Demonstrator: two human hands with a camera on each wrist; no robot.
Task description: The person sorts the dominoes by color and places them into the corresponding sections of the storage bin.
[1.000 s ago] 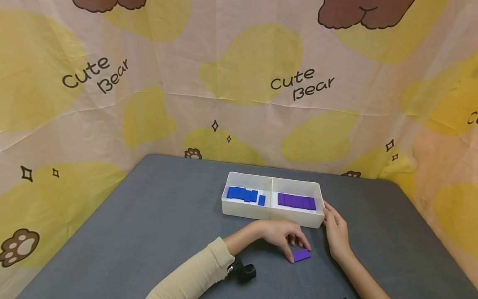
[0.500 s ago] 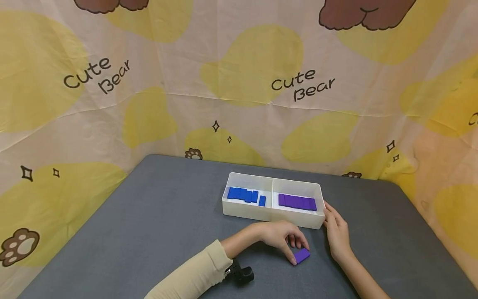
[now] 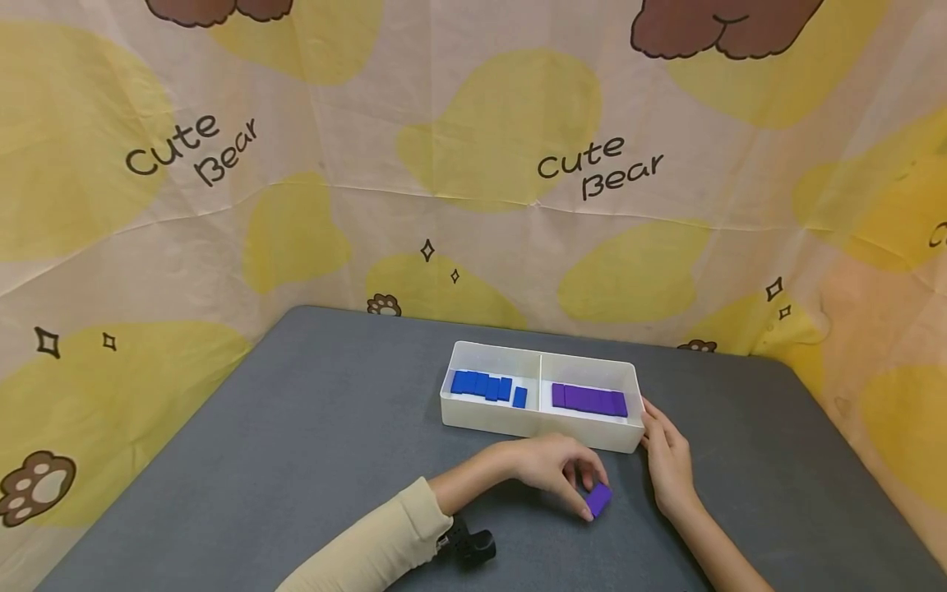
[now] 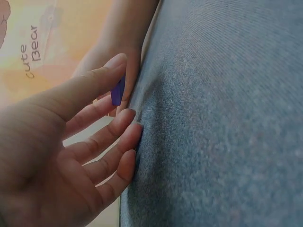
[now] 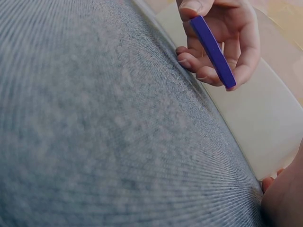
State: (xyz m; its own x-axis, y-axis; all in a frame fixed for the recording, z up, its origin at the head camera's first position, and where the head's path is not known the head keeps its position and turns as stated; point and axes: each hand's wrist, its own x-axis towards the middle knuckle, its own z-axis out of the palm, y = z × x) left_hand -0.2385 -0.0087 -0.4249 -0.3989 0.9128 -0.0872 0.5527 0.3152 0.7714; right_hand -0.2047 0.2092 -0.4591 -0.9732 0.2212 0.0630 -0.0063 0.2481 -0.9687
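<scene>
In front of the box, my left hand (image 3: 551, 464) pinches a flat purple tile (image 3: 598, 499) between thumb and index finger. The right wrist view shows that purple tile (image 5: 215, 54) edge-on and raised off the cloth, its two ends between thumb and fingertip. My right hand (image 3: 668, 469) lies against the right end of a white two-compartment box (image 3: 488, 415), its fingers extended along that wall. Inside the right compartment, several purple tiles (image 3: 588, 400) form a row. Several blue tiles (image 3: 473, 384) lie in the left compartment, one blue tile (image 3: 520, 398) apart from the others.
Grey cloth (image 3: 281, 460) covers the table. A patterned curtain (image 3: 473, 164) hangs behind and along the sides. A black device (image 3: 473, 545) is strapped at my left wrist beside the beige sleeve (image 3: 377, 538).
My left hand has turned the pinched purple tile from nearly level to a steeper tilt and shifted it slightly toward the box. My right hand and the box have stayed in place.
</scene>
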